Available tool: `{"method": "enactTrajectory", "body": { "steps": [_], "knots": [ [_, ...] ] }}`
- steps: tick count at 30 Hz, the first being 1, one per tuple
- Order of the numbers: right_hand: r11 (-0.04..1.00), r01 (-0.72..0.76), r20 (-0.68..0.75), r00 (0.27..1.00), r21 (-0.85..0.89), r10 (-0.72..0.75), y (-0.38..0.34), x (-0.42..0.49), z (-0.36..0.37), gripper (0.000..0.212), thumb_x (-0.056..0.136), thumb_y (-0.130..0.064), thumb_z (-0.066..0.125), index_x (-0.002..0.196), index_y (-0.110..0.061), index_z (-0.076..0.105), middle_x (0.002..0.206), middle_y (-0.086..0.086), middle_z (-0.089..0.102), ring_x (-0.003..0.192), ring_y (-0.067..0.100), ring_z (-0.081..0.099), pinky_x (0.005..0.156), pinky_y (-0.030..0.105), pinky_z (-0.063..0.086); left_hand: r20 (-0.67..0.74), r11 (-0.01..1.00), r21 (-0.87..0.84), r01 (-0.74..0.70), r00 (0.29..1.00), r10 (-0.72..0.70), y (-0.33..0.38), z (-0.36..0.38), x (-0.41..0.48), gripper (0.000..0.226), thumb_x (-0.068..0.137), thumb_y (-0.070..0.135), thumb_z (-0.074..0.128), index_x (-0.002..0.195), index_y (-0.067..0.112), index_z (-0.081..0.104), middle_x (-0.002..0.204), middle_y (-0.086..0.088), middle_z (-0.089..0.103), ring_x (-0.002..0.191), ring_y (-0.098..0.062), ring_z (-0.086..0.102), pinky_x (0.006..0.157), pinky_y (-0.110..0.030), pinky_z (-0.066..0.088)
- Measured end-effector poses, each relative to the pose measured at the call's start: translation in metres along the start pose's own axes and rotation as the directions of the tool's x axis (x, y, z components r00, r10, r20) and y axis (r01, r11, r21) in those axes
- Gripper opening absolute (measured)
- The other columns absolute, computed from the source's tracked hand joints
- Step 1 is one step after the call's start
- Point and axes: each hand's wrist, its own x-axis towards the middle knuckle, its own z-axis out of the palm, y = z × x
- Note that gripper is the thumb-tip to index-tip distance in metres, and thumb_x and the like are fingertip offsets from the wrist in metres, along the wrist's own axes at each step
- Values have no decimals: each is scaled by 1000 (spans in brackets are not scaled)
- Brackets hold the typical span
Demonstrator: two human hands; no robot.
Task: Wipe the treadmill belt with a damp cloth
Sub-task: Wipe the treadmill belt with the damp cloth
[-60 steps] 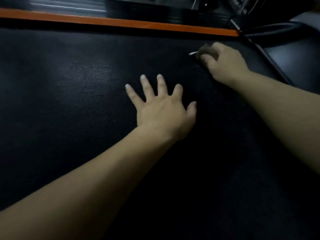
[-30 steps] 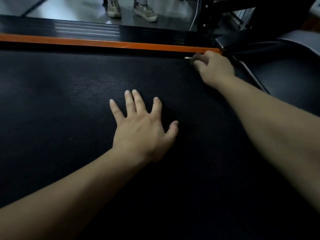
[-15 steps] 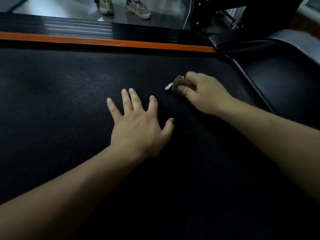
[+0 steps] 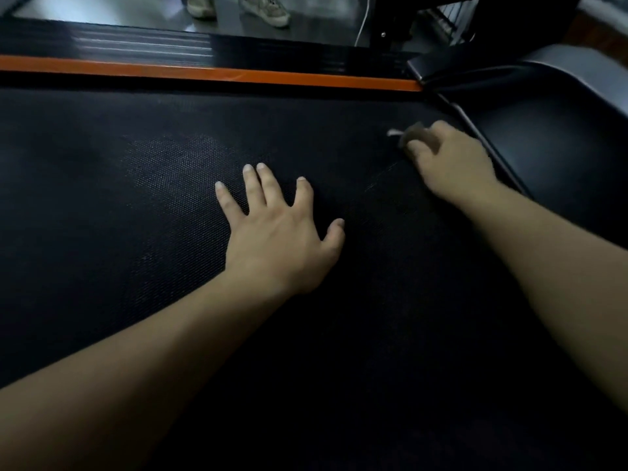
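Note:
The black textured treadmill belt [image 4: 136, 205] fills most of the view. My left hand [image 4: 282, 232] lies flat on it near the middle, fingers spread, holding nothing. My right hand [image 4: 448, 161] is further off to the right, close to the belt's right edge, fingers closed over a small bunched brownish cloth [image 4: 416, 134]. A pale corner of the cloth pokes out to the left. The cloth is pressed against the belt, and most of it is hidden under my fingers.
An orange side strip [image 4: 238, 75] runs along the belt's far edge, with a black ribbed rail [image 4: 136, 45] beyond it. A dark motor cover [image 4: 557, 137] rises at the right. A person's shoes [image 4: 265, 8] stand on the floor beyond the treadmill.
My right hand with the cloth has swept back from the orange strip toward the middle, then out to the right edge. My left hand has stayed flat on the belt.

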Motion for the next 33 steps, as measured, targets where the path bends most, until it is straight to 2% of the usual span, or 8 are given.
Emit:
{"method": "enactTrajectory", "body": {
  "steps": [2,8,13,18,20,25,30,33],
  "knots": [
    [998,-58,-57,997,-19,57,0,-2,5,31,96,-50,49,111,-25,56,108,6,62,104,33,60,80,39,45,-10,1000,2,-2,1000,2,0,1,1,84,94,73,18,160,21,14,165,-32,-2,155,-43,-12,118,-70,-8],
    [964,267,16,964,-8,-267,-23,-76,1,32,94,-46,55,74,-27,36,79,-8,50,76,19,53,66,33,33,4,1000,5,-29,1000,29,-1,-1,-2,82,94,71,14,161,25,9,167,-27,-5,155,-42,-14,118,-70,-8],
    [998,-34,-87,996,-54,29,-5,-48,5,26,96,-50,49,101,-25,53,103,7,61,98,33,59,77,40,43,21,999,8,-42,999,42,-1,-2,-2,77,93,75,12,161,39,7,169,-20,-8,154,-42,-16,117,-71,-11],
    [958,221,50,971,183,-234,-30,-96,-2,25,93,-43,57,79,-29,43,80,-7,52,77,19,52,68,35,39,99,1000,-9,27,995,-26,10,-7,3,70,100,67,14,162,36,2,168,-22,-14,153,-43,-21,117,-68,-14],
    [962,254,46,965,98,-259,-13,-70,-1,23,93,-44,57,81,-30,44,85,-3,56,81,23,55,71,36,41,98,999,-22,46,994,-44,16,-6,3,68,102,62,16,162,33,2,167,-25,-15,152,-43,-22,117,-68,-15],
    [978,-189,-101,978,-84,181,31,39,2,36,95,-50,47,116,-22,57,123,13,62,114,38,57,93,46,42,25,999,-25,21,999,-20,16,1,0,69,101,61,15,162,31,5,167,-27,-10,153,-44,-18,118,-68,-14],
    [973,167,-38,984,-160,-175,-5,49,20,27,98,-51,43,105,-27,55,111,5,63,106,31,57,92,46,34,8,999,-26,22,1000,-21,17,0,-1,70,99,63,15,161,32,6,168,-25,-7,154,-42,-16,119,-67,-12],
    [969,-18,-85,996,-248,-4,23,83,11,35,99,-53,38,112,-25,56,113,9,65,111,35,56,98,48,30,0,999,-20,32,1000,-32,16,0,-1,71,98,63,16,161,32,6,168,-25,-7,155,-40,-16,120,-67,-11]
  ]
}}
